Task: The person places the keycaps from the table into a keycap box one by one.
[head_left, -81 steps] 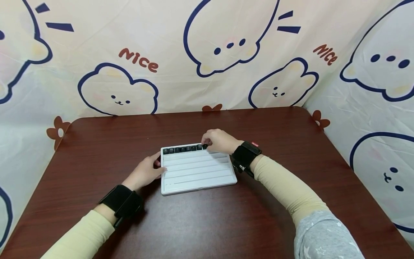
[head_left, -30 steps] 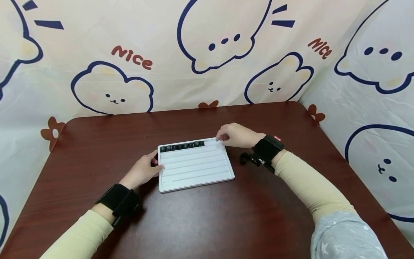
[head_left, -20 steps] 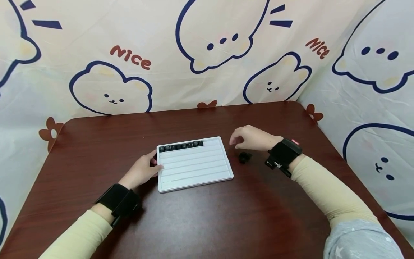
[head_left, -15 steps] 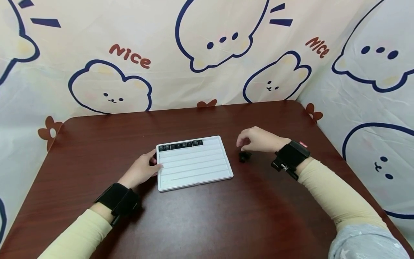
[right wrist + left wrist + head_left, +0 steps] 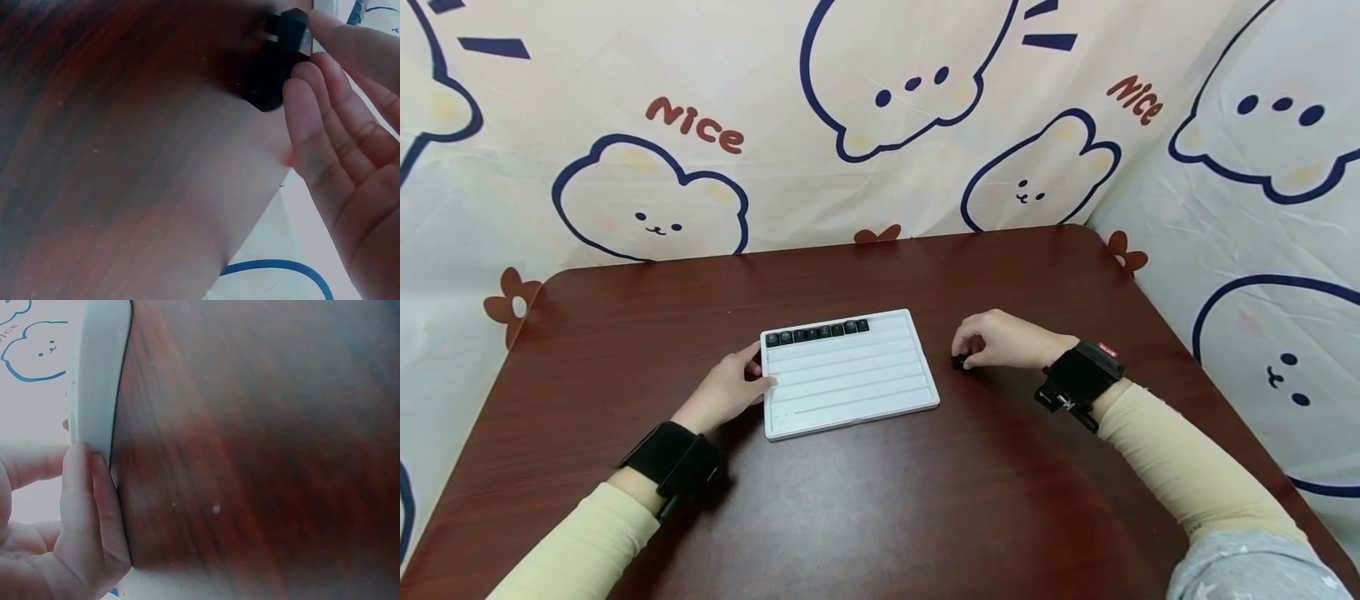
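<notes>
A white tray (image 5: 850, 379) with ridged rows lies tilted slightly on the table. Along its back row stands a line of several small black keycaps (image 5: 812, 333), starting from the left corner. My left hand (image 5: 718, 392) grips the tray's left edge, thumb on the rim and fingers along the side; the left wrist view shows the fingers against the tray's pale side wall (image 5: 103, 381). Right of the tray, my right hand (image 5: 1003, 339) is down at the table with thumb and fingertips around loose black keycaps (image 5: 275, 69), pinching at one. The hand partly hides these pieces in the head view.
The dark brown wooden table (image 5: 865, 517) reaches back to a patterned cloth wall (image 5: 760, 67), with another cloth wall (image 5: 1247, 242) on the right. Black camera straps (image 5: 1082, 379) sit around both wrists.
My right hand has left the tray's back row, moved right and come down onto the loose black keycaps. Another keycap stood in its fingers at the row earlier. My left hand keeps its grip.
</notes>
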`<state>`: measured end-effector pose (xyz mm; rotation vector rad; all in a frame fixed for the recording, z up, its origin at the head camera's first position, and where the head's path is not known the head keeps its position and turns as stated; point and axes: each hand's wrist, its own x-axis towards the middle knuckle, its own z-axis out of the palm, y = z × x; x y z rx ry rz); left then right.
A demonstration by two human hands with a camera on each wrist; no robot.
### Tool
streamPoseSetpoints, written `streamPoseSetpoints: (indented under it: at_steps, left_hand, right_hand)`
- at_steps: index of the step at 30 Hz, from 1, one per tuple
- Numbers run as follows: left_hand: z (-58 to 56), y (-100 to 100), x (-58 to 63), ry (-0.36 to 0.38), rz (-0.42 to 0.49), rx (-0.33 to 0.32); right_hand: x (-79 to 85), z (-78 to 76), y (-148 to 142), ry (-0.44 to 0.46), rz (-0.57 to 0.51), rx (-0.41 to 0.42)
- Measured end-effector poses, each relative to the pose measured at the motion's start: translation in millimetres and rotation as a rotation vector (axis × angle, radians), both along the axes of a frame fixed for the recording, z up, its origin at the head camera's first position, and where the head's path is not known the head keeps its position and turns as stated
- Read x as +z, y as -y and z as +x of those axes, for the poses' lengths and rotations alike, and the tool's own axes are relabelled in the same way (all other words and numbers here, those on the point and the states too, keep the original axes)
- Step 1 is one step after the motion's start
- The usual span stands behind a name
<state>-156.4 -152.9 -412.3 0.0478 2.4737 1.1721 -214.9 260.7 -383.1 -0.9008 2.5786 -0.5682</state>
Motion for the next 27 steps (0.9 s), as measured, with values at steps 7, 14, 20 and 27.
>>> streamPoseSetpoints:
  at_steps: [7, 14, 20, 27]
  left_hand:
    - [0.3, 0.1, 0.6, -0.006, -0.010, 0.003]
    - [-0.5, 1.4, -2.8, -0.007, -0.011, 0.007]
    - [-1.5, 1.4, -3.0, -0.004, -0.020, 0.010]
    - [1.1, 0.2, -1.5, -0.004, -0.024, 0.009]
  right_hand:
    - [-5.1, 1.0, 0.8, -0.046, 0.011, 0.002]
    - [-5.2, 3.3, 1.9, -0.066, 0.032, 0.025]
    - [-5.1, 6.6, 4.3, -0.104, 0.061, 0.040]
    - [-6.3, 7.1, 4.7, -0.144, 0.092, 0.061]
